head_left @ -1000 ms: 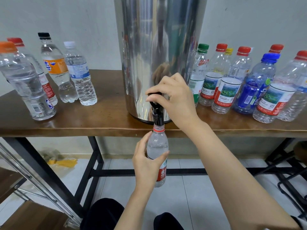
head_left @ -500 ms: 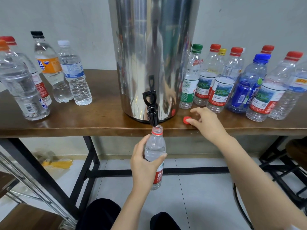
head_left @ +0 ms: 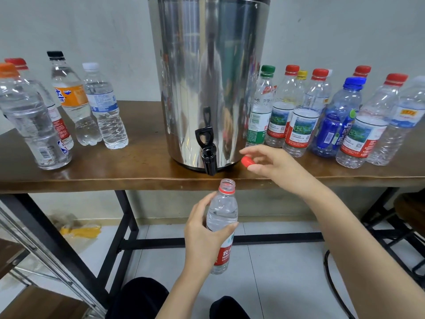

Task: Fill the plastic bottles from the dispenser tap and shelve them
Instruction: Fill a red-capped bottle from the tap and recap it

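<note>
A person's left hand (head_left: pixel 202 233) grips an uncapped bottle (head_left: pixel 222 215) around its middle, fingers and thumb wrapped on the clear plastic above the red label. The bottle is held upright below the desk's (head_left: pixel 92 173) front edge, its open mouth just under and slightly right of the black tap (head_left: pixel 208 155). The right hand (head_left: pixel 273 165) pinches a red cap (head_left: pixel 247 161) between thumb and fingertips, held over the desk's front edge just right of the tap, the remaining fingers loosely spread. The steel dispenser (head_left: pixel 207 77) stands at the middle of the desk, its tap overhanging the front edge with the handle upright. Four capped bottles (head_left: pixel 103 111) with orange, red, black and white tops stand toward the desk's left end. A tighter cluster (head_left: pixel 301 120) with green, red, yellow and blue tops lines the right end, close beside the dispenser. Below, pale floor tiles (head_left: pixel 287 272) and the person's dark-clad knees (head_left: pixel 138 300) show between the desk's black legs.
</note>
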A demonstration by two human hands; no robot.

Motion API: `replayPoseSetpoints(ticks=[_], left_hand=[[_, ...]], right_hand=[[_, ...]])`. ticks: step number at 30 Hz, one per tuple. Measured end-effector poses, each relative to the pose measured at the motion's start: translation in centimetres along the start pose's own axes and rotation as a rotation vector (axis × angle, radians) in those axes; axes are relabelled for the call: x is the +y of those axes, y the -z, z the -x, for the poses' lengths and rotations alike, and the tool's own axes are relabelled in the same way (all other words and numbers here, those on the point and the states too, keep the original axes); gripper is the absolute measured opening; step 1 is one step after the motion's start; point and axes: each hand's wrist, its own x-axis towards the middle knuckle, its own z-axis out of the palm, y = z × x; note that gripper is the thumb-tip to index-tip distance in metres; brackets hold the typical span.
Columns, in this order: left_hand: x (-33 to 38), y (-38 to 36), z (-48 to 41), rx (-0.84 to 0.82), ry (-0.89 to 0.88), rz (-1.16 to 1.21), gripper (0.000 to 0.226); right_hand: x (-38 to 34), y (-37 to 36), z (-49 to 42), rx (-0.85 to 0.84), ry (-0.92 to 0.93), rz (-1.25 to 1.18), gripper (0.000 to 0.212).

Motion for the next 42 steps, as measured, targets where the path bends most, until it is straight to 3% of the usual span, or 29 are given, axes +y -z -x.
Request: replayPoseSetpoints(ticks=[3, 8, 15, 20, 25, 28, 34, 39, 42], left_hand=[[0.8, 0.3, 0.3, -0.030, -0.010, 0.014, 0.071], [2.1, 0.9, 0.8, -0.054, -0.051, 0.009, 0.072], [2.7, 1.7, 1.1, -0.064, -0.078, -0.017, 0.073], [3.1, 2.8, 1.4, -0.045, -0.081, -0.025, 0.074], [3.3, 4.2, 1.3, -0.016, -0.109, -0.049, 0.072], [3.4, 5.4, 1.1, 0.018, -0.133, -0.036, 0.075], [5.3, 8.9, -0.5, 0.136, -0.131, 0.057, 0.071], [9.7, 14.7, -5.6, 0.340, -0.236, 0.036, 0.072], [10.9, 18.1, -10.6, 0.470, -0.308, -0.024, 0.073]], right_hand=[[-3.2, 0.6, 1.5, -0.158, 0.161, 0.021, 0.033], [-5.1, 0.5, 2.0, -0.262, 0.281, 0.192, 0.034], [-6.3, -0.2, 1.8, -0.288, 0.307, 0.264, 0.033], [-7.7, -1.3, 1.5, -0.254, 0.216, 0.324, 0.028], [-9.7, -2.4, 1.4, -0.213, 0.189, 0.464, 0.037], [-10.4, -3.1, 0.6, -0.250, 0.248, 0.416, 0.038], [-11.5, -7.8, -1.1, -0.071, 0.428, 0.150, 0.040], [-12.2, -11.8, -3.3, 0.116, 0.514, -0.042, 0.041], [-12.2, -14.0, -5.7, 0.120, 0.499, -0.092, 0.037]])
